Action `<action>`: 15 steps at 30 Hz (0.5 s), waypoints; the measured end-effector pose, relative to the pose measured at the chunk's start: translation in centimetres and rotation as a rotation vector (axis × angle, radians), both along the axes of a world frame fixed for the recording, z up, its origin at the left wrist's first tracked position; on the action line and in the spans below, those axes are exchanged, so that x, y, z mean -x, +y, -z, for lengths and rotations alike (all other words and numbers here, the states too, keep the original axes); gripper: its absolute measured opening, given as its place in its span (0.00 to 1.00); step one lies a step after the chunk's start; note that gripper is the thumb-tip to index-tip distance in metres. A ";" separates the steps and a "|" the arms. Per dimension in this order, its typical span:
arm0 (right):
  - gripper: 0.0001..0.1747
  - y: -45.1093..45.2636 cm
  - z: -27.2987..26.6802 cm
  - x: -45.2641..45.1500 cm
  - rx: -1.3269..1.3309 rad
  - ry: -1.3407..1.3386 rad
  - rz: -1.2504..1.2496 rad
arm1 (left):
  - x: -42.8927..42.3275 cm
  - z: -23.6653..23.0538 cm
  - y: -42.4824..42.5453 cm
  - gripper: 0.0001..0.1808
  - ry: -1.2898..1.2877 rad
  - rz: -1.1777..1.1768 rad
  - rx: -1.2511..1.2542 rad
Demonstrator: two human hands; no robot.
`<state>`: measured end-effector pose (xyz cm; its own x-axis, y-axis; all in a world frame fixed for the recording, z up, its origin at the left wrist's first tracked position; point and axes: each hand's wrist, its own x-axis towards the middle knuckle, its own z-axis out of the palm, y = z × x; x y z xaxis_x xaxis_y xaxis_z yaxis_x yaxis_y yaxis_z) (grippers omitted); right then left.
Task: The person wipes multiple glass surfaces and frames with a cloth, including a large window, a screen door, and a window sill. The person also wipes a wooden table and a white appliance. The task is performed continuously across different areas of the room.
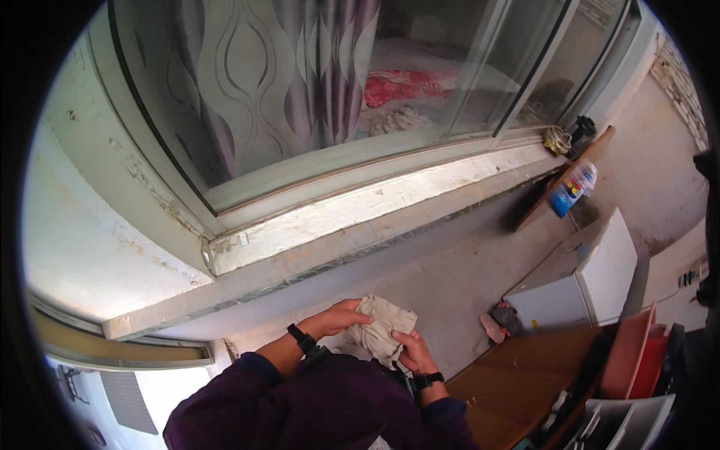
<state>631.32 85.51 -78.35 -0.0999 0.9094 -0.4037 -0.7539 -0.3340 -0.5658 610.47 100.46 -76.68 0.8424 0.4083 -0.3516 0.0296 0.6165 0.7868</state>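
Observation:
A crumpled beige cloth [385, 325] is stretched between my two hands, close in front of my body. My left hand [337, 318] pinches its left edge, thumb lying on top. At the cloth's lower right, my right hand [415, 351] grips it with the thumb over the fabric. The fingers beneath the cloth are hidden. Beyond my hands runs a worn, whitish window sill [360, 203], with peeling paint along its edge. Above it stands a sliding glass window [416, 84], and a patterned curtain [253, 84] shows through the pane.
At the sill's far right end sit a coiled cord [557, 140] and a black appliance [583, 130]. A wooden board [562, 183] leans there beside a blue-and-white plastic bag [571, 191]. To my right are a white chest freezer [554, 301], a brown wooden cabinet [523, 371] and red plastic containers [633, 360].

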 end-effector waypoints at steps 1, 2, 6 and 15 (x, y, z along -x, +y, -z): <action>0.30 1.5 -0.3 -1.4 -0.033 -0.021 -0.035 | -0.3 0.0 0.3 0.24 0.008 -0.044 -0.023; 0.29 2.8 -0.9 -3.1 -0.007 -0.048 -0.062 | -0.9 -0.1 0.4 0.24 -0.005 -0.091 -0.045; 0.29 9.1 -3.7 -8.5 -0.064 -0.079 -0.083 | -3.2 -1.2 1.1 0.24 0.294 -0.242 -0.091; 0.27 26.9 -14.9 -22.7 -0.565 -0.656 0.310 | -3.1 0.0 -2.1 0.21 0.399 -0.435 0.025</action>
<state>654.00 112.45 -63.43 0.2734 0.9367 0.2187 -0.2343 0.2854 -0.9293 613.59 98.36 -76.72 0.3998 0.6742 -0.6210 0.0607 0.6565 0.7518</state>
